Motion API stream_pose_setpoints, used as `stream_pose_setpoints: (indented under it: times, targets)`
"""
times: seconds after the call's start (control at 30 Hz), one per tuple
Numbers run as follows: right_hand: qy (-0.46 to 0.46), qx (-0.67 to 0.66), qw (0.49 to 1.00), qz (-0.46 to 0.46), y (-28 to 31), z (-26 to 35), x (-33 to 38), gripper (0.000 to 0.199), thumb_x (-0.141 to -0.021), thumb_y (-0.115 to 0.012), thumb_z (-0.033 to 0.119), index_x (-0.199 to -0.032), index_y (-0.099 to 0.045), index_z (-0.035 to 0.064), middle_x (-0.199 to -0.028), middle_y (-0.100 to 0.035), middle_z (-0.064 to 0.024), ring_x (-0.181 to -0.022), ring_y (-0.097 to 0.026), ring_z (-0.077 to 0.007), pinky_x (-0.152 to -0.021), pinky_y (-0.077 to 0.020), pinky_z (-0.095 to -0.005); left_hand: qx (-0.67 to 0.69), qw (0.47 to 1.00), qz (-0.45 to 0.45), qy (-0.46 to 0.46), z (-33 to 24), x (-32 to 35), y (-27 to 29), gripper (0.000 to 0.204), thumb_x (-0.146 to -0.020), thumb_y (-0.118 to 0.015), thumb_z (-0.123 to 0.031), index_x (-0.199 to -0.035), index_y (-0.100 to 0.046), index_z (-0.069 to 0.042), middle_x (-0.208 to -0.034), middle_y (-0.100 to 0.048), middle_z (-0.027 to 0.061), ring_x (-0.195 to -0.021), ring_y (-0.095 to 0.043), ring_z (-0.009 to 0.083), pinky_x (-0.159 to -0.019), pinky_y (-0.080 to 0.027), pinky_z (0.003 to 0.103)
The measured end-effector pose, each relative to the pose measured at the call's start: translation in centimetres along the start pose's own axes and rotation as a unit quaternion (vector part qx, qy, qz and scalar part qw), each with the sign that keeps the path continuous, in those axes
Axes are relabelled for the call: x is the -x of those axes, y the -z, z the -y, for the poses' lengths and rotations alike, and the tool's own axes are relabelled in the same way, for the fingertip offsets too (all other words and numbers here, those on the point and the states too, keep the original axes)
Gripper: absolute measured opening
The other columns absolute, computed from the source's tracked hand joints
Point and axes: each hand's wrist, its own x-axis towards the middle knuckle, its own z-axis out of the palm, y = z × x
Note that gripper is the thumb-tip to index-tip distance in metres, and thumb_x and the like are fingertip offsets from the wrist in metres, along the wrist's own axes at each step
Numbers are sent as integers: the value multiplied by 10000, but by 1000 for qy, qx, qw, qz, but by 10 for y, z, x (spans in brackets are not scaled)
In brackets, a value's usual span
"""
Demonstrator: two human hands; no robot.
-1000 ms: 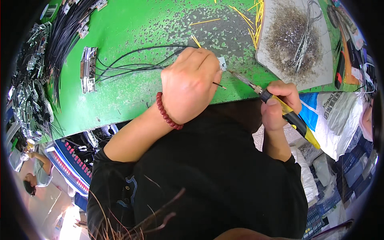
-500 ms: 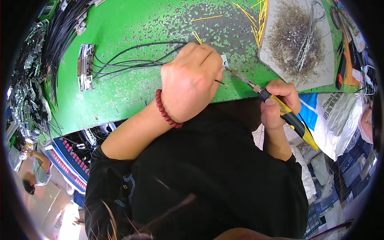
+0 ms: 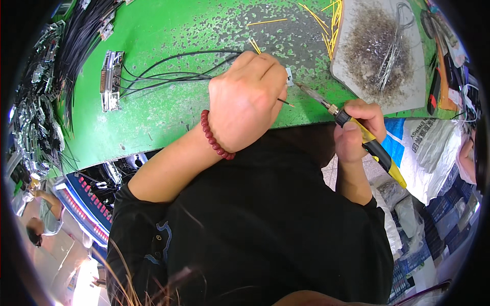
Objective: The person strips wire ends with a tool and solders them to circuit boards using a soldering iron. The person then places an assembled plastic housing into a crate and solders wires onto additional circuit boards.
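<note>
- Soldering iron (image 3: 357, 133), yellow and black in the handle, sits in the fist of the right hand (image 3: 357, 127) at centre right of the frame; its metal tip reaches up and left to a small pale connector piece (image 3: 289, 76) just beside the knuckles of the left hand (image 3: 249, 99).
- Left hand is curled shut at the centre of the frame, pressing down on the black wires (image 3: 173, 71) and seemingly pinching a thin wire end (image 3: 286, 102) that pokes out toward the iron.
- By my judgement the joint is being made right now: tip and connector piece meet or nearly meet, so this wire is not finished.
- Black wires run left from the hand to a metal connector block (image 3: 111, 79) at upper left, already attached there as far as I can see.
- Loose yellow wire pieces (image 3: 326, 18) lie at the top, seemingly unused; a grey pad (image 3: 357, 71) at upper right carries solder waste.
- Green bench top (image 3: 153, 117) is scuffed and speckled.
- Hidden: the left fingertips and what they grip, under the hand.
- Whether the tip truly touches the connector piece is too small to tell.
- Bundles of dark cables (image 3: 76, 41) at the far left bend away at the rim.
</note>
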Motion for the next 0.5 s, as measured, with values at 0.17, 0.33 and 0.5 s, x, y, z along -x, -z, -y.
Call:
stream_pose_setpoints:
  times: [0.17, 0.33, 0.5]
  targets:
    - [-33, -24, 999, -14, 0, 2, 0, 233, -808, -669, 177, -890, -538, 3, -745, -515, -12, -637, -408, -60, -573, -308, -222, -22, 999, -16, -25, 3, 0, -4, 141, -617, -662, -39, -695, -560, -96, -773, -585, 25, -727, -582, 206, -549, -487, 313]
    - [-27, -23, 999, -25, -1, -3, 0, 220, -798, -671, 148, -893, -532, 6, -739, -508, -5, -635, -401, -55, -579, -310, -214, 36, 999, 6, -29, 7, -1, 2, 138, -668, -706, 8, -728, -595, -49, -796, -640, 60, -756, -610, 252, -651, -500, 338]
    - [-17, -41, 999, -17, -2, -3, -3, 211, -789, -668, 117, -903, -528, 8, -743, -512, -2, -636, -407, -49, -578, -321, -207, 58, 997, 45, -26, 11, -6, 8, 124, -685, -711, 9, -752, -615, -31, -794, -655, 64, -751, -618, 258, -680, -500, 339]
